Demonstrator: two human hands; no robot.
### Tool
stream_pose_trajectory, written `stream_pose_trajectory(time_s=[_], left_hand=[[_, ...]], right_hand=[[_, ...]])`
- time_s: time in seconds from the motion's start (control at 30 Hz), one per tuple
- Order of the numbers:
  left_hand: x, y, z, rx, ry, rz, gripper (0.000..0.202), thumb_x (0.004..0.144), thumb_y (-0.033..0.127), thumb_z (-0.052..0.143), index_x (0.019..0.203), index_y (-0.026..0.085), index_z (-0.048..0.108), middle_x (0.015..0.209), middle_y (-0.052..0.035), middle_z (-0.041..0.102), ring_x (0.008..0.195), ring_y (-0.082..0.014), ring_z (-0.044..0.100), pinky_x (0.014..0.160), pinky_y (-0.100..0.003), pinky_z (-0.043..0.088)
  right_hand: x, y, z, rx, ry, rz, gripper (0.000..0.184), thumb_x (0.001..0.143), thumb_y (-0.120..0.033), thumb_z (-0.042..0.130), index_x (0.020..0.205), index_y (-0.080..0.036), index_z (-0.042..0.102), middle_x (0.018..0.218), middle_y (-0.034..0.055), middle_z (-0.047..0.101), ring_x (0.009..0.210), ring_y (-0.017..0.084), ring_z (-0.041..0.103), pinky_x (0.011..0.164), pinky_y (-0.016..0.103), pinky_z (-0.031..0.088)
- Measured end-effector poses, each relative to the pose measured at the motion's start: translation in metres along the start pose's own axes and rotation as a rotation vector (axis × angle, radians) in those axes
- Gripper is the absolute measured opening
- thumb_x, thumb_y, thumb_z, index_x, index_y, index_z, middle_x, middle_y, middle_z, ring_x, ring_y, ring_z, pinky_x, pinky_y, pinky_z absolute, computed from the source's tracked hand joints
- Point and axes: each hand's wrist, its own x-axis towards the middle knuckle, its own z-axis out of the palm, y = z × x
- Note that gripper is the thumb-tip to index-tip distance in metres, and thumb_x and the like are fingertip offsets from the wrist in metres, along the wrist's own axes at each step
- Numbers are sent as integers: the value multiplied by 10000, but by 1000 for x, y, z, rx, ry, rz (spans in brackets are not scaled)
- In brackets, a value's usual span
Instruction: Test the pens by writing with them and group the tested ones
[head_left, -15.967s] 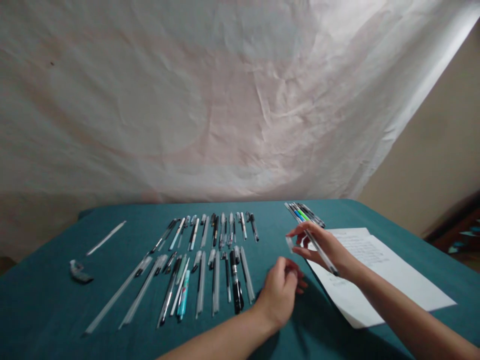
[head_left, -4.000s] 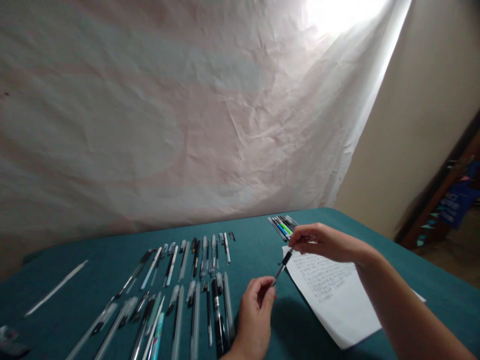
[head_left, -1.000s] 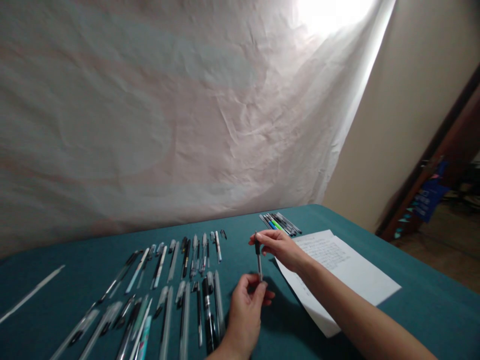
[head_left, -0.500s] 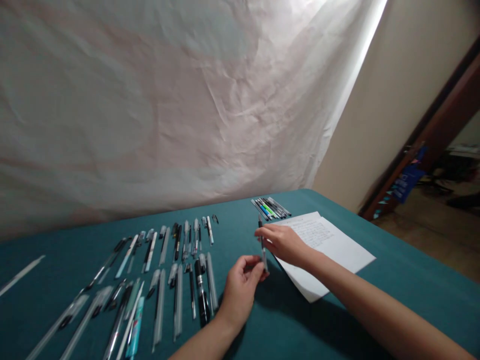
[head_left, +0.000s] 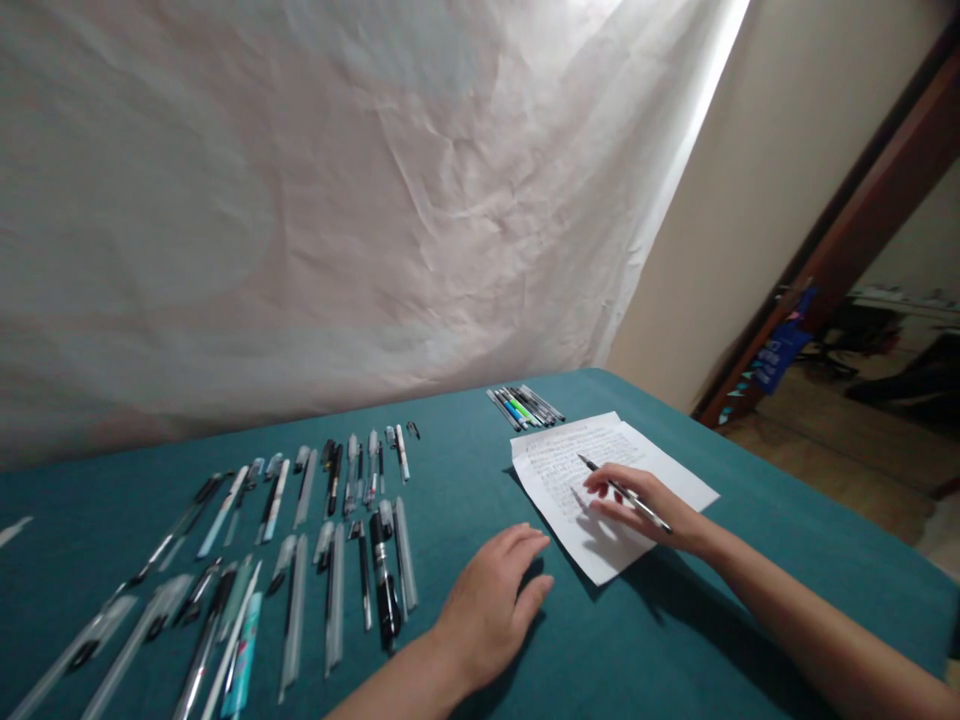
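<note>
A slim pen (head_left: 624, 492) with a dark tip rests between the fingers of my right hand (head_left: 641, 505), held above the paper. Its dark point is toward the upper left. Below it lies a white sheet (head_left: 592, 560) covered in several lines of handwriting; a second sheet edge shows at its right. My left hand (head_left: 499, 590) is low over the green tablecloth, left of the paper, its fingers stretched out and nothing in them. Nearest to it on the left are a thick black pen (head_left: 385, 590) and clear pen barrels (head_left: 405, 555).
Several taken-apart pens, caps and refills lie in two rows on the left of the green tablecloth (head_left: 457, 470). A group of pens (head_left: 525, 407) lies beyond the paper. A pale fabric sheet (head_left: 337, 200) hangs behind the table. A blue bag (head_left: 784, 350) hangs by the doorway.
My left hand has let go of the pen and opened. My right hand has carried the pen right and nearer, over the paper, tilting it from upright. The camera view has shifted slightly.
</note>
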Motion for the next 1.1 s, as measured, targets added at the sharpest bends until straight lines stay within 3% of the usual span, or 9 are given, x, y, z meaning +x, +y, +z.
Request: stream_pose_trajectory(time_s=[0.2, 0.33, 0.47, 0.6, 0.7, 0.9, 1.1], left_hand=[[0, 1, 1, 101, -70, 15, 380, 860, 305, 417, 1230, 253, 492, 1301, -64, 476, 1248, -223, 354, 1052, -390, 229], [1, 1, 0, 164, -99, 28, 393, 876, 323, 385, 1253, 241, 461, 1326, -61, 449, 1264, -213, 330, 1063, -394, 224], [2, 1, -1, 279, -163, 60, 419, 886, 313, 366, 1298, 237, 390, 1363, -36, 402, 1286, -192, 287, 1075, -396, 221], [2, 1, -1, 383, -223, 92, 451, 897, 313, 338, 1343, 259, 300, 1410, -9, 327, 1311, -187, 228, 1080, -409, 215], [2, 2, -1, 421, -255, 113, 465, 901, 333, 327, 1358, 273, 262, 1425, 0, 296, 1319, -197, 207, 1077, -425, 212], [2, 5, -2, 451, -288, 115, 450, 905, 394, 290, 1340, 276, 307, 1423, -5, 301, 1319, -213, 205, 1071, -442, 207], [3, 8, -3, 474, -309, 94, 458, 900, 424, 287, 1331, 273, 326, 1420, -11, 309, 1326, -211, 185, 1076, -441, 192]], right_hand=[[-28, -39, 21, -118, -194, -96, 408, 646, -441, 685, 934, -203, 521, 830, 38, 537, 686, 158, 490, 591, 252, 373], [-29, -38, 38, -227, -141, -179, 104, 802, -241, 510, 889, -195, 541, 776, 33, 517, 642, 135, 469, 567, 236, 329], [-28, -32, 45, -258, -126, -235, 176, 850, -133, 376, 847, -180, 546, 712, 15, 479, 576, 109, 427, 530, 223, 302], [-30, -35, 47, -251, -152, -275, 138, 862, -218, 421, 879, -183, 553, 725, 17, 506, 591, 113, 440, 536, 230, 313], [-29, -33, 45, -89, -86, -194, 200, 820, -322, 518, 967, -189, 539, 792, 29, 557, 633, 122, 484, 569, 234, 362], [-17, -1, 32, 254, 212, 169, 343, 892, -366, 379, 1159, -191, 504, 790, 38, 601, 595, 121, 512, 549, 240, 429], [-11, 13, 33, 270, 262, 237, 252, 847, -386, 466, 892, -172, 589, 665, 11, 578, 599, 131, 527, 571, 246, 425]])
